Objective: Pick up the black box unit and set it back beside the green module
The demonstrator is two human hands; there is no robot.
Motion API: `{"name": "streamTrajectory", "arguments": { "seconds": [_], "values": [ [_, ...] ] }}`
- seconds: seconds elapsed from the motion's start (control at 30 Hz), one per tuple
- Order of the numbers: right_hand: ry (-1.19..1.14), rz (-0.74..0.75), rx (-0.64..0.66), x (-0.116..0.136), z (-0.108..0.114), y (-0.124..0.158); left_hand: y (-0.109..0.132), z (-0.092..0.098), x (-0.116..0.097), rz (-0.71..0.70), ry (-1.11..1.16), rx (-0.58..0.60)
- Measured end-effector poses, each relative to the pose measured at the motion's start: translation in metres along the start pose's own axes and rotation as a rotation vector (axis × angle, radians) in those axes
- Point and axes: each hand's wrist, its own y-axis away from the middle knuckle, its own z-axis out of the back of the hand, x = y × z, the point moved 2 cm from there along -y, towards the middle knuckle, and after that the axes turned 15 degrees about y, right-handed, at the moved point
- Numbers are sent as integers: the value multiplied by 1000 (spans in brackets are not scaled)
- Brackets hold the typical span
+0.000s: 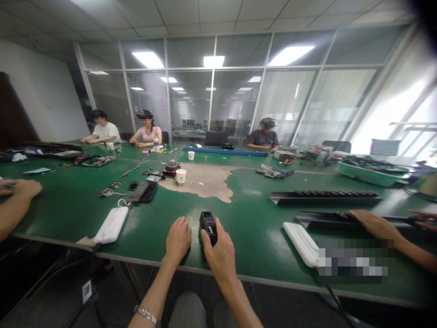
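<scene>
A small black boxy plastic device [207, 224], with openings in its upper end, stands on the green table in front of me. My right hand [220, 250] grips it from the right, thumb on the near side and fingers along the far side. To the left of the device, apart from it, my left hand [178, 239] rests on the tabletop with its fingers curled in. Whatever those fingers may hold is hidden under the hand. A bracelet [146, 315] circles my left wrist.
White power banks [112, 224] lie either side of me. Paper cups [180, 176] stand on a bare brown patch [208, 182]. At right, a co-worker's hand [372, 223] touches a black metal channel [341, 220]; another's hands [23, 187] are at left. A green basket [372, 174] holds cables.
</scene>
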Motion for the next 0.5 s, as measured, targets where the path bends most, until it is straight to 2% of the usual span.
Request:
{"name": "streamTrajectory", "arguments": {
  "seconds": [0.27,0.5],
  "values": [
    [59,80,-28,8,-7,3,-1,-2,2,-13,-1,6],
    [93,77,-14,-1,-20,17,-1,-3,3,-29,2,-8]
  ]
}}
